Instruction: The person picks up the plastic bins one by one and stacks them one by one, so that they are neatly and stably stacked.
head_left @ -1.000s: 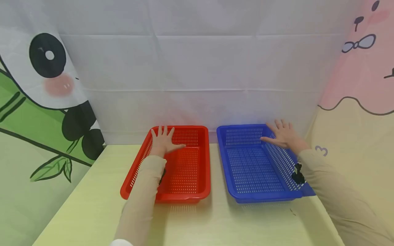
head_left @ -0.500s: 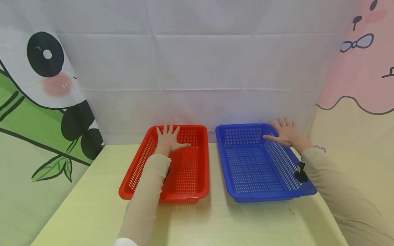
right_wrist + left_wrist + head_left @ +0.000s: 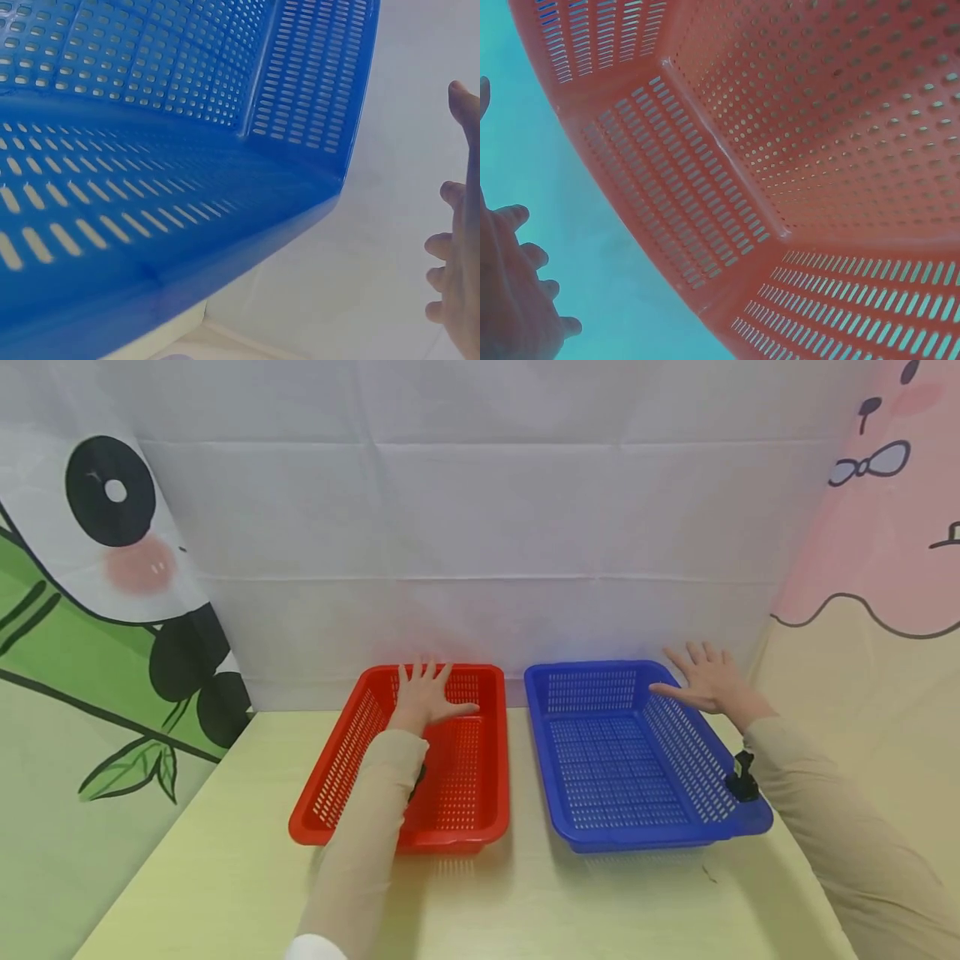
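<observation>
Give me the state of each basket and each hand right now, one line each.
Red basket: upright on the table, nothing in it.
Blue basket: upright, nothing in it.
Left hand: open, fingers spread, over the red basket's far end.
Right hand: open, fingers spread, at the blue basket's far right corner.

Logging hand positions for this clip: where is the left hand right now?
In the head view the left hand lies spread over the far end of the red basket, left of the blue basket.

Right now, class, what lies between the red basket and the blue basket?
In the head view, only a bare strip of yellow table separates the red basket from the blue basket; nothing stands in it.
</observation>
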Tool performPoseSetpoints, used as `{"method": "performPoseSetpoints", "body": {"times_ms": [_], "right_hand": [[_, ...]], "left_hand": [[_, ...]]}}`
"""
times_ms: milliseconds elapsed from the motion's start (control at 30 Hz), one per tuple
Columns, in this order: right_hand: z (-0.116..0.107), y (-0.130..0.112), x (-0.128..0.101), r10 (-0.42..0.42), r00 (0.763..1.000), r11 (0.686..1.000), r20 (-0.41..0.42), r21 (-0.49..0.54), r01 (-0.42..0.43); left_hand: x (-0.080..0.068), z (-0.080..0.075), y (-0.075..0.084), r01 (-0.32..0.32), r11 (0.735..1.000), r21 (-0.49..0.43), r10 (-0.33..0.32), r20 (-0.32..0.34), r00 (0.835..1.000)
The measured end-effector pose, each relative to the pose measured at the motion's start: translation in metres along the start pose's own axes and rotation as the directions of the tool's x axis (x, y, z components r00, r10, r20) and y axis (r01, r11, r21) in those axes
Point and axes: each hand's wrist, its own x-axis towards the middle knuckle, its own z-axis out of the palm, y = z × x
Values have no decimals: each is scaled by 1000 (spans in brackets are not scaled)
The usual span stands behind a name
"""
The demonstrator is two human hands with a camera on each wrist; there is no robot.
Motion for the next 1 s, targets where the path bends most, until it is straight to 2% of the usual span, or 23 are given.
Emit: {"method": "performPoseSetpoints", "body": {"times_ms": [233,567,1000], "right_hand": [[-3,10,-5,15,1000,999,2,52,-15],[0,23,-13,47,998,998,38,33,-48],[-4,24,-15,45,997,998,59,35,-47]], "left_hand": [[0,-1,3,-13,1000,-29,13,3,1000],[1,-5,16,-33,999,-30,33,14,999],[1,-10,30,-51,997,-59,53,24,998]]}}
